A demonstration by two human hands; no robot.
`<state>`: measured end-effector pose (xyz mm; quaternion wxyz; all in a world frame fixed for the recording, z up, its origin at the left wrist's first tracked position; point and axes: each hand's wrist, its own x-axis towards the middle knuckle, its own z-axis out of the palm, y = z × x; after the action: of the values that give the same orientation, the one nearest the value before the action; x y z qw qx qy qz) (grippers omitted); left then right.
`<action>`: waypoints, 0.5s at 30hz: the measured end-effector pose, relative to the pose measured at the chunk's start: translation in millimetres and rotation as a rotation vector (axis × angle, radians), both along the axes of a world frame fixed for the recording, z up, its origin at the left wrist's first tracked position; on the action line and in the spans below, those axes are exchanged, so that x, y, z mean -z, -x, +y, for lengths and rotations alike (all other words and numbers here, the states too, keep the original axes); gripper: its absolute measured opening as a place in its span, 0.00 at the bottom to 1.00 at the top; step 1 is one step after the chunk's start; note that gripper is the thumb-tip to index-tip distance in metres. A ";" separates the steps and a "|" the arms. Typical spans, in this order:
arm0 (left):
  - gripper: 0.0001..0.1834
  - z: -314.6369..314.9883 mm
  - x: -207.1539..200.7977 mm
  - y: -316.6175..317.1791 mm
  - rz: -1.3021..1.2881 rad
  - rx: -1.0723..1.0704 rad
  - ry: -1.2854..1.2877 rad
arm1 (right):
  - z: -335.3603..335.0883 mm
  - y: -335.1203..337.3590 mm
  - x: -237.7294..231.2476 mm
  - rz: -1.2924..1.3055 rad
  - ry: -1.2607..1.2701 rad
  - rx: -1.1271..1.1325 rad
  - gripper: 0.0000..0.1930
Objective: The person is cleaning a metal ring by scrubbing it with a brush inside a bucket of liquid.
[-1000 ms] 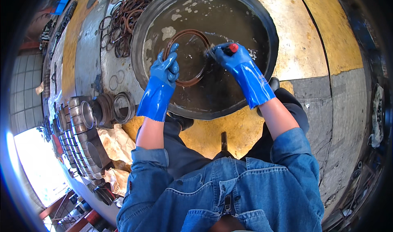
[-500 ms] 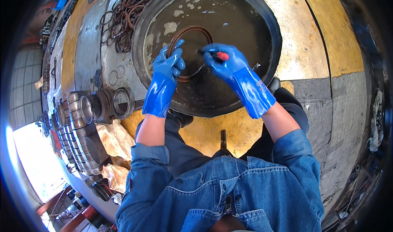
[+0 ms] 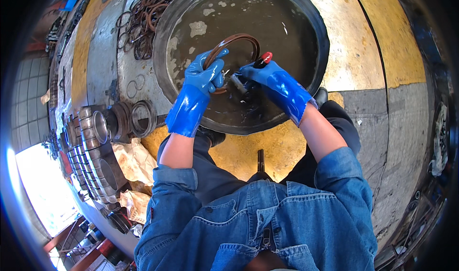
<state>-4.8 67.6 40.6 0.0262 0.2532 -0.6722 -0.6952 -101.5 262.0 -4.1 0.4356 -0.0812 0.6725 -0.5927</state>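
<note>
My left hand (image 3: 204, 72), in a wet blue rubber glove, is closed round the left side of a brown ring seal (image 3: 237, 37). The ring is tilted over a wide black tub (image 3: 162, 56) of murky water. In my right hand (image 3: 267, 75), gloved the same way, is a brush (image 3: 266, 57) with a black handle and a red end. Its pale, blurred head points down at the lower part of the ring, between my two hands. My right fingers hide the middle of the brush, and the ring's lower right part is hard to make out.
A heap of brown and black rings (image 3: 148, 20) lies left of the tub. Thin rings (image 3: 143, 118) and stacked metal cylinders (image 3: 91, 132) stand nearer on the left, beside crumpled brown paper (image 3: 134, 161). Yellow and grey floor plates (image 3: 349, 41) stretch to the right.
My right hand has swung lower, with the brush's red end now pointing up and its head down by the ring. The ring has shifted slightly right and tilted in my left hand.
</note>
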 end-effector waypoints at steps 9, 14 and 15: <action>0.19 3.4 -0.1 -0.8 0.040 0.035 -0.036 | -10.6 -12.6 2.6 -0.036 0.066 -0.069 0.15; 0.17 -5.7 6.0 2.2 0.001 -0.130 -0.027 | -11.3 -17.2 3.5 0.689 -0.450 -0.093 0.16; 0.17 -11.3 6.8 3.2 -0.030 -0.182 -0.043 | -9.3 -18.0 3.7 0.837 -0.442 -0.005 0.15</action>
<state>-8.0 56.3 33.8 0.0738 0.3242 -0.6317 -0.7003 -83.6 252.7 -7.8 0.1353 -0.2200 0.9002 -0.3507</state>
